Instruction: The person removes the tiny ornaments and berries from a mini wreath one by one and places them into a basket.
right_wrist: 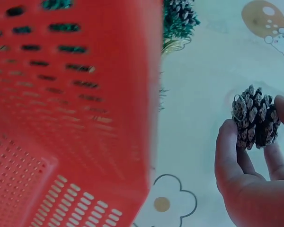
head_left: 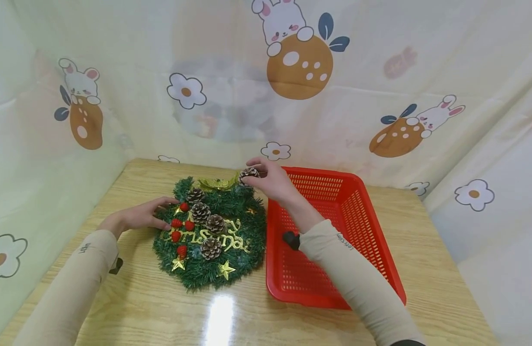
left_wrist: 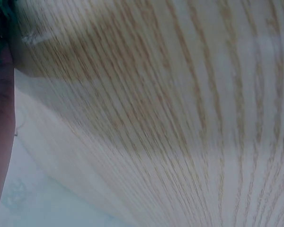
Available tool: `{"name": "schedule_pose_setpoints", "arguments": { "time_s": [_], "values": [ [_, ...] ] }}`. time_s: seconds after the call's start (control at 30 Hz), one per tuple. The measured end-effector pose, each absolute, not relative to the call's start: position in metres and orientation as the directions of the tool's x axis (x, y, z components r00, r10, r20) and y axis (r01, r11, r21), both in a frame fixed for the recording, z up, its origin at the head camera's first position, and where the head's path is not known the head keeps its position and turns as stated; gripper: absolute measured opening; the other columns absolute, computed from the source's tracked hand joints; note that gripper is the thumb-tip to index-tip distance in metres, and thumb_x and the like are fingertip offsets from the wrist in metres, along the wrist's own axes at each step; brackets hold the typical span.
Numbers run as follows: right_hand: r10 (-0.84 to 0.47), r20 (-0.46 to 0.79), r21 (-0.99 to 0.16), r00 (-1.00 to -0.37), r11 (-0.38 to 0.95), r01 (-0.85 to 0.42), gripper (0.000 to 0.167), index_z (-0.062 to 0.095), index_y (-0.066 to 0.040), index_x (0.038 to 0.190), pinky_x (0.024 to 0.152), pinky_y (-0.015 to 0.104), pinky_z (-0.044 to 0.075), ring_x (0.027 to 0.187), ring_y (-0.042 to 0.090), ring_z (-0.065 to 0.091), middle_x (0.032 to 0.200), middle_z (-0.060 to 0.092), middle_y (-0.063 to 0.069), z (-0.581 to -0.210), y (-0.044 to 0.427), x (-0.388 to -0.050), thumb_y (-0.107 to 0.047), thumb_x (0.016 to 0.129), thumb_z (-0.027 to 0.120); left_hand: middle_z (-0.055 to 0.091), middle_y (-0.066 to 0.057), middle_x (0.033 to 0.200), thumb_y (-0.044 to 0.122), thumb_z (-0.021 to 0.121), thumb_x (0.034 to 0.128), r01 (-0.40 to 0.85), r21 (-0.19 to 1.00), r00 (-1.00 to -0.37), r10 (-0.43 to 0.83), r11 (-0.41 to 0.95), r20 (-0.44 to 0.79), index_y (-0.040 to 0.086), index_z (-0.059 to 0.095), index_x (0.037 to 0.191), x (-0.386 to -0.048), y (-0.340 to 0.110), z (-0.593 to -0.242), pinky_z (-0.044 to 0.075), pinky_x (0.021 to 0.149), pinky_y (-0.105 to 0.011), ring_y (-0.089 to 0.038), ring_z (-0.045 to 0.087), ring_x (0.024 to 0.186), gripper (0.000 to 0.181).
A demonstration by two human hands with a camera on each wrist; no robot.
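My right hand (head_left: pixel 272 180) pinches a frosted pine cone (head_left: pixel 248 177) above the back right of a green Christmas wreath (head_left: pixel 253 216). In the right wrist view, fingers and thumb close on that pine cone (right_wrist: pixel 255 118) from both sides. Several more pine cones (head_left: pixel 211 248) lie across the wreath, partly covering its gold "Christmas" lettering (head_left: pixel 237 242). My left hand (head_left: pixel 146 215) rests at the wreath's left edge, fingers loosely spread, thumb near the red berries (head_left: pixel 176 235). The left wrist view shows only part of this hand (left_wrist: pixel 1 104) beside green tinsel.
A red perforated plastic basket (head_left: pixel 272 274) stands right of the wreath, under the right forearm. Gold stars (head_left: pixel 226 270) and a gold ribbon bow (head_left: pixel 218 184) decorate the wreath. Behind the wooden table (head_left: pixel 162 307) hangs a cartoon-printed curtain (head_left: pixel 231 48).
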State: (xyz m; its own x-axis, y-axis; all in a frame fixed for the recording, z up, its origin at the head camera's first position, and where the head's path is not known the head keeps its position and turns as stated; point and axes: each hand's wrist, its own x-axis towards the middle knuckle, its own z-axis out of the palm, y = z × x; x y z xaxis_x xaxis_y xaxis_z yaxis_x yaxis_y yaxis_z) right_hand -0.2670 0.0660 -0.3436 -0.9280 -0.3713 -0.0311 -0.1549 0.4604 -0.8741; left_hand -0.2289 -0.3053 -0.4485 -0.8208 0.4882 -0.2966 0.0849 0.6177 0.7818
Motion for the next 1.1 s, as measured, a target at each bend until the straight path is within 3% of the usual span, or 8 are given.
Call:
{"name": "schedule_pose_setpoints", "arguments": {
  "time_s": [0.2,0.43,0.73,1.1],
  "values": [
    [-0.344,-0.001,-0.862,-0.939,0.477,-0.174,0.035,0.060,-0.019,0.124,0.095,0.043,0.048,0.116,0.023,0.055,0.132,0.057,0.007,-0.352,0.081,-0.269,-0.026,0.091,0.071,0.024,-0.025,0.153,0.026,0.074,0.0886,0.088,0.783,-0.821,0.490,0.616,-0.293,0.010,0.028,0.153,-0.231,-0.306,-0.452,0.024,0.106,-0.068,-0.050,0.022,0.138,0.080],
    [-0.303,0.009,-0.889,-0.953,0.434,-0.147,0.039,0.061,-0.018,0.128,0.095,0.044,0.049,0.120,0.026,0.054,0.134,0.054,0.005,-0.363,0.102,-0.272,-0.026,0.091,0.071,0.022,-0.024,0.154,0.027,0.074,0.0884,0.086,0.781,-0.822,0.487,0.618,-0.295,0.010,0.028,0.153,-0.231,-0.307,-0.454,0.024,0.105,-0.068,-0.049,0.022,0.139,0.081],
    [-0.244,-0.047,-0.904,-0.969,0.423,-0.063,0.044,0.056,-0.009,0.132,0.095,0.043,0.049,0.116,0.027,0.055,0.130,0.056,0.010,-0.378,0.126,-0.285,-0.022,0.092,0.070,0.023,-0.025,0.153,0.027,0.074,0.0882,0.096,0.774,-0.826,0.484,0.626,-0.289,0.012,0.028,0.153,-0.231,-0.310,-0.455,0.025,0.105,-0.069,-0.051,0.022,0.138,0.081],
    [-0.156,-0.106,-0.884,-0.982,0.467,0.022,0.039,0.056,-0.006,0.127,0.096,0.045,0.046,0.113,0.029,0.051,0.127,0.054,0.012,-0.398,0.150,-0.295,-0.018,0.092,0.070,0.020,-0.025,0.155,0.027,0.074,0.0886,0.092,0.773,-0.825,0.482,0.628,-0.294,0.011,0.027,0.153,-0.232,-0.308,-0.455,0.025,0.105,-0.069,-0.051,0.021,0.139,0.081]
  ]
}}
